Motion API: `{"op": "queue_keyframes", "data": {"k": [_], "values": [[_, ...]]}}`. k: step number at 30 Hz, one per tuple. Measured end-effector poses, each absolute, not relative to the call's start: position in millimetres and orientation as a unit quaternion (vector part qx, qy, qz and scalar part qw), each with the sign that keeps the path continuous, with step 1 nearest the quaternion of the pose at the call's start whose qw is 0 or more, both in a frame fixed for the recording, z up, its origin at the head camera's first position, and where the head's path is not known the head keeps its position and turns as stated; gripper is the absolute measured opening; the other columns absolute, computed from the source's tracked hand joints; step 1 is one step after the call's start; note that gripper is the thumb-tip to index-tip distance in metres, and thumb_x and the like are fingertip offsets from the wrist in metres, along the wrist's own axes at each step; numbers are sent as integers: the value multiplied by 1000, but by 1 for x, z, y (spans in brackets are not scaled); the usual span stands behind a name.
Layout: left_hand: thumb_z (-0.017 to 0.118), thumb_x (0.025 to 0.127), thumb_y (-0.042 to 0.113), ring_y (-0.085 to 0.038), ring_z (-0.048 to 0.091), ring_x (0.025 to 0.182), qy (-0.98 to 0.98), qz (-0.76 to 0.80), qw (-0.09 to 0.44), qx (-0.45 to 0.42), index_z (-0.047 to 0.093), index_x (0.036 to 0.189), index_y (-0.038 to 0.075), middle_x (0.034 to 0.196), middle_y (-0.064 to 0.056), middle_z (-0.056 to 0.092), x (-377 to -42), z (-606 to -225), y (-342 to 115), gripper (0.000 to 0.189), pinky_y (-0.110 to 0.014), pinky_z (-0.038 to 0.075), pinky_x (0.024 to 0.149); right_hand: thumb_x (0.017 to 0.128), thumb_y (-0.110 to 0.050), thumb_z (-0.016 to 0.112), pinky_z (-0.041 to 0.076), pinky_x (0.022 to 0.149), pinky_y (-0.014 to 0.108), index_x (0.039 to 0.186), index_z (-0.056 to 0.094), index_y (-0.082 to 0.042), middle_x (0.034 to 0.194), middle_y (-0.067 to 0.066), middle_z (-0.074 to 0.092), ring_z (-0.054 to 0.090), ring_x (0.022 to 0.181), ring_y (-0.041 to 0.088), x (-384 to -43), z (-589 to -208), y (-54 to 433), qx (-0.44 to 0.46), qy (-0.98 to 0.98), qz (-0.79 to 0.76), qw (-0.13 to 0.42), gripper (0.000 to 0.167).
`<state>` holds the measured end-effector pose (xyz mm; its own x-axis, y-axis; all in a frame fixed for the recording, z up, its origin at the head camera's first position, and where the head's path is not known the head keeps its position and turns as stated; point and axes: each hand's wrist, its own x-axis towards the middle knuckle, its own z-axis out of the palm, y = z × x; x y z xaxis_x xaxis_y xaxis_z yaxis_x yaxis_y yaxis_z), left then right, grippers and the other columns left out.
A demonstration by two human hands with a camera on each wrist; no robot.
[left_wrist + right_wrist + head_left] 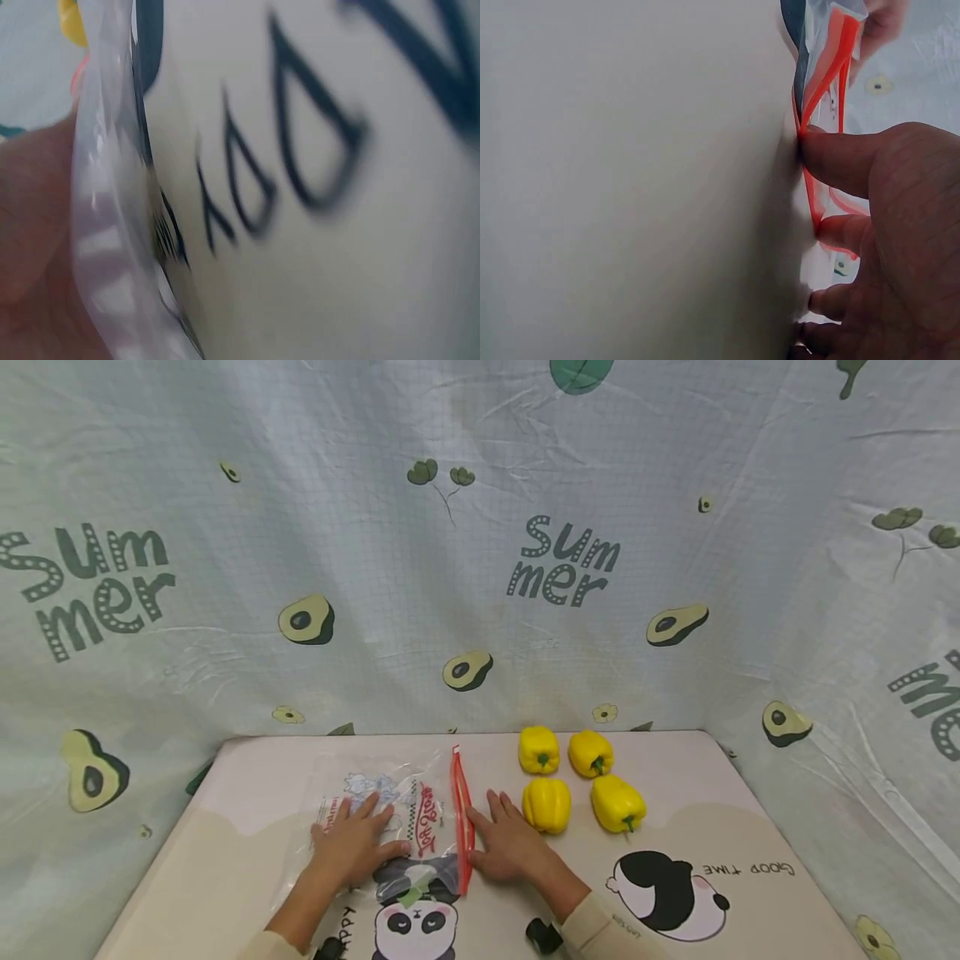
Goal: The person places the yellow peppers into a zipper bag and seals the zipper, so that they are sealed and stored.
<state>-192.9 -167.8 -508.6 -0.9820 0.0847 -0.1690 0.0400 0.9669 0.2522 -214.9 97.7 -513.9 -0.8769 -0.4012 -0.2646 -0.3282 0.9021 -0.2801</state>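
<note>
A clear zip bag (pixel 403 827) with a red zip strip (pixel 462 835) and printed lettering lies flat on the table. My left hand (pixel 351 843) rests palm down on the bag with its fingers spread. At the bag's red mouth is my right hand (pixel 516 845), fingers extended towards the far side. In the right wrist view its thumb (pixel 840 161) and index finger touch the red strip (pixel 829 71), whose two edges part above the thumb. The left wrist view shows the bag's film (pixel 105 195) bulging beside that hand.
Several yellow bell peppers stand grouped right of the bag, the closest being one pepper (pixel 547 805) just beyond my right fingertips; another pepper (pixel 618 803) lies further right. The table (pixel 720 810) has cartoon prints. A patterned curtain (pixel 390 577) hangs behind it.
</note>
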Motion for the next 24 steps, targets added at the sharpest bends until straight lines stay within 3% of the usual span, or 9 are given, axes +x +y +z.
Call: {"op": "queue_keyframes", "data": {"k": [6,10,12,16,21,24], "values": [[81,82,53,-54,24,156,993,95,36,60,61,144,5,167,-21,38,-192,-508,-149,81,-83,15,118,96,-48,66,27,130,55,160,42,-27,175,14,24,23,162,38,-215,-514,99,-191,965,-101,151,72],[81,86,41,-50,30,155,983,134,56,110,54,147,-4,166,-22,39,-194,-508,-144,80,-73,24,123,97,-47,66,28,130,54,160,44,-24,174,13,24,23,162,37,-215,-513,100,-193,965,-95,151,71],[80,89,38,-48,33,155,977,156,75,125,50,150,-3,165,-24,40,-196,-508,-143,80,-68,29,124,97,-47,65,28,130,54,160,44,-22,174,14,24,23,162,37,-214,-513,100,-196,964,-97,153,71],[76,91,46,-49,35,153,972,170,89,138,50,153,4,163,-29,40,-201,-511,-135,79,-63,34,123,97,-46,65,28,130,55,159,45,-21,174,15,25,24,161,38,-215,-513,101,-197,964,-99,151,70],[76,88,54,-50,37,152,970,156,67,172,53,146,-7,161,-31,41,-205,-515,-115,88,-64,37,121,96,-45,66,29,129,55,157,49,-20,173,15,28,26,161,38,-216,-514,102,-202,963,-107,145,68],[78,85,54,-49,35,154,968,161,72,178,51,149,-3,163,-28,39,-205,-513,-106,91,-68,34,121,95,-44,67,30,128,56,156,51,-21,172,15,30,28,160,38,-216,-513,102,-207,961,-115,144,67]]}}
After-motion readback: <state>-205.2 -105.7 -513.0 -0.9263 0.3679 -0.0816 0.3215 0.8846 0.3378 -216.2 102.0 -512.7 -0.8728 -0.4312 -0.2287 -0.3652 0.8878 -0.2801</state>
